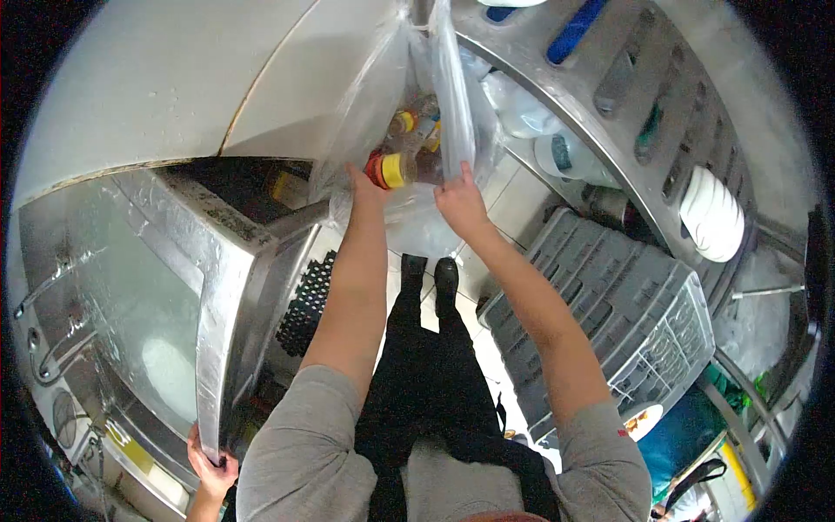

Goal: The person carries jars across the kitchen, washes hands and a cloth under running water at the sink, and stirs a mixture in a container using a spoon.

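Observation:
A clear plastic bag (pixel 413 222) hangs in front of me, with several bottles and wrappers inside. Near its left side is my left hand (pixel 365 184), its fingers closed on the plastic beside a red and yellow container (pixel 389 170). That container lies close to my fingertips; whether they touch it is hard to see. On the other side, my right hand (pixel 461 202) grips a gathered fold of the same bag, index finger pointing up along it. More containers with yellow caps lie deeper in the bag, partly hidden by the plastic.
At left stands a metal sink (pixel 228 287) with cloudy water; another person's hand (pixel 213 470) holds its edge. Stacked grey dish racks (pixel 600 296) are at right, beneath a slotted metal shelf (pixel 609 113) holding white bowls (pixel 711 215). A black perforated mat (pixel 306 304) lies left of my legs.

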Demonstrator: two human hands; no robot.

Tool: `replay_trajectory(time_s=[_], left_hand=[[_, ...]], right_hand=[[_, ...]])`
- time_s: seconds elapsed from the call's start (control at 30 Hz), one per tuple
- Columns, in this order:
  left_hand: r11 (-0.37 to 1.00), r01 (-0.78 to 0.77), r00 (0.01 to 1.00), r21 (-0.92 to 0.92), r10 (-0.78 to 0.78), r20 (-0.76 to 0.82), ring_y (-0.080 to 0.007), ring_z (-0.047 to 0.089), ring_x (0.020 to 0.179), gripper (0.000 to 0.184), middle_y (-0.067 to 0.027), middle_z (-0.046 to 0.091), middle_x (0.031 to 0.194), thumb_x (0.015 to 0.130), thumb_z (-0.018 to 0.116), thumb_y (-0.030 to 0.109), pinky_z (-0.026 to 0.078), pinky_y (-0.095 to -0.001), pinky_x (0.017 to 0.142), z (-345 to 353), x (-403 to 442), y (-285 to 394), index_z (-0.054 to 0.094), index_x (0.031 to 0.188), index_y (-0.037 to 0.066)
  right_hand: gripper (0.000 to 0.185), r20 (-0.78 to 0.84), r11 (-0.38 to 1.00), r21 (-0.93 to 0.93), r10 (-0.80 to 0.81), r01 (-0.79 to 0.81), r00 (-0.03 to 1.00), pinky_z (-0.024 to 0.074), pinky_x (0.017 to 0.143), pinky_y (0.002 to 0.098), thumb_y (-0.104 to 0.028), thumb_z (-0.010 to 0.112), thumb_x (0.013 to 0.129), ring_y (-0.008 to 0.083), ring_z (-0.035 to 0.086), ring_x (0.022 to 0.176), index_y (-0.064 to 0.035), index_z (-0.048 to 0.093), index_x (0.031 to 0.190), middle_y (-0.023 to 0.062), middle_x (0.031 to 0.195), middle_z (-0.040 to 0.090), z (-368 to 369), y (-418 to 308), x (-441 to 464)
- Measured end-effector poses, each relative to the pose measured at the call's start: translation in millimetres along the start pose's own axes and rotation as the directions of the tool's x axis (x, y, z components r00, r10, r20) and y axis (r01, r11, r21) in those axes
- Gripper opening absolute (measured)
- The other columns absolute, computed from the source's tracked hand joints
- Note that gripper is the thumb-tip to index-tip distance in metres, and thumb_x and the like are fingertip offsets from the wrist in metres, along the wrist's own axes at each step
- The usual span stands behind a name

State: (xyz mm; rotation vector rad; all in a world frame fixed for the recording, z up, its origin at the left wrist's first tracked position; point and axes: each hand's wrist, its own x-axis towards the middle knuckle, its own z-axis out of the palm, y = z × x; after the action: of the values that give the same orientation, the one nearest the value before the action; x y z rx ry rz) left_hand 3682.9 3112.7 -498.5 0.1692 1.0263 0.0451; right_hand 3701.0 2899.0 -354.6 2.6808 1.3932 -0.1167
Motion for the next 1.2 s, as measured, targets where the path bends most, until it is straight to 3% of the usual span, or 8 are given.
replay_trajectory(time_s=[0.43,0.5,0.53,0.57,0.7,0.73,0.93,1.2], left_hand=[[0.848,-0.229,0.937,0.478,0.059,0.344,-0.0290,0.041,0.115,0.072,-0.0149,0.038,0.129,0.081,0.053,0.048,0.035,-0.0396,0.095,35.0,-124.5,-17.4,0.030,0.131,0.003],[0.280,-0.503,0.860,0.818,0.256,0.441,-0.0257,0.050,0.100,0.051,-0.0155,0.048,0.117,0.076,0.066,0.020,0.043,-0.0369,0.085,43.6,-177.4,-31.2,0.045,0.117,-0.001],[0.458,-0.617,0.771,0.640,0.190,0.608,-0.0254,0.054,0.090,0.037,-0.0137,0.055,0.102,0.072,0.065,0.006,0.045,-0.0351,0.080,16.1,-137.6,-13.6,0.050,0.105,-0.001],[-0.297,-0.688,0.597,0.663,0.288,0.749,-0.0247,0.055,0.084,0.028,-0.0105,0.057,0.090,0.068,0.061,-0.001,0.045,-0.0344,0.079,32.8,-171.2,-22.8,0.052,0.095,0.000],[-0.688,-0.602,0.669,0.406,-0.157,0.726,-0.0257,0.045,0.111,0.071,-0.0133,0.043,0.125,0.064,0.068,0.003,0.035,-0.0329,0.094,63.8,-229.0,-47.8,0.038,0.128,0.002],[-0.273,-0.556,0.831,0.785,-0.161,0.533,-0.0288,0.039,0.118,0.088,-0.0147,0.035,0.133,0.062,0.072,0.005,0.031,-0.0368,0.098,62.7,-226.6,-50.1,0.024,0.136,0.004],[-0.635,-0.451,0.868,0.627,-0.150,0.473,-0.0305,0.043,0.114,0.077,-0.0192,0.037,0.131,0.073,0.067,0.018,0.036,-0.0389,0.094,65.3,-339.6,-170.7,0.025,0.136,0.006],[-0.344,-0.937,0.333,0.061,-0.825,0.456,-0.0205,0.052,0.087,0.048,-0.0138,0.054,0.105,0.071,0.069,0.016,0.043,-0.0321,0.080,-70.7,-485.7,-424.3,0.052,0.113,0.000]], right_hand=[[0.051,0.000,0.813,0.450,0.413,-0.369,0.911,0.0301,0.099,0.0481,-0.010,0.053,0.074,0.0323,0.037,0.119,-0.0067,0.042,0.123,0.0180,0.131,0.035,-115.0,-72.1,-151.7],[0.050,-0.042,0.699,0.592,0.523,-0.400,0.851,0.0322,0.098,0.0469,-0.013,0.057,0.074,0.0336,0.038,0.117,-0.0058,0.044,0.122,0.0194,0.131,0.034,-135.5,-88.5,-208.0],[0.048,0.050,0.649,0.594,0.559,-0.474,0.828,0.0358,0.096,0.0436,-0.014,0.058,0.075,0.0342,0.043,0.114,-0.0048,0.044,0.121,0.0193,0.131,0.034,-162.8,-93.0,-238.9],[0.047,0.006,0.586,0.665,0.616,-0.463,0.787,0.0392,0.093,0.0410,-0.014,0.058,0.076,0.0355,0.047,0.108,-0.0040,0.045,0.119,0.0193,0.130,0.035,-167.2,-100.8,-269.5],[0.043,0.067,0.398,0.726,0.770,-0.561,0.634,0.0450,0.083,0.0415,-0.015,0.056,0.078,0.0329,0.052,0.101,-0.0071,0.044,0.119,0.0140,0.122,0.041,-221.4,-137.5,-409.8],[0.043,0.069,0.337,0.721,0.834,-0.605,0.547,0.0450,0.083,0.0415,-0.015,0.056,0.078,0.0329,0.052,0.101,-0.0071,0.044,0.119,0.0140,0.122,0.041,-219.1,-154.3,-437.6],[0.041,0.139,-0.142,0.749,0.989,-0.647,-0.056,0.0450,0.081,0.0417,-0.012,0.056,0.076,0.0331,0.053,0.097,-0.0036,0.046,0.115,0.0136,0.111,0.049,-212.4,-281.7,-651.1],[0.037,0.167,-0.567,0.638,0.762,-0.521,-0.626,0.0450,0.081,0.0409,-0.014,0.057,0.077,0.0329,0.053,0.097,-0.0044,0.048,0.113,0.0133,0.112,0.049,-213.4,-438.7,-844.4]])
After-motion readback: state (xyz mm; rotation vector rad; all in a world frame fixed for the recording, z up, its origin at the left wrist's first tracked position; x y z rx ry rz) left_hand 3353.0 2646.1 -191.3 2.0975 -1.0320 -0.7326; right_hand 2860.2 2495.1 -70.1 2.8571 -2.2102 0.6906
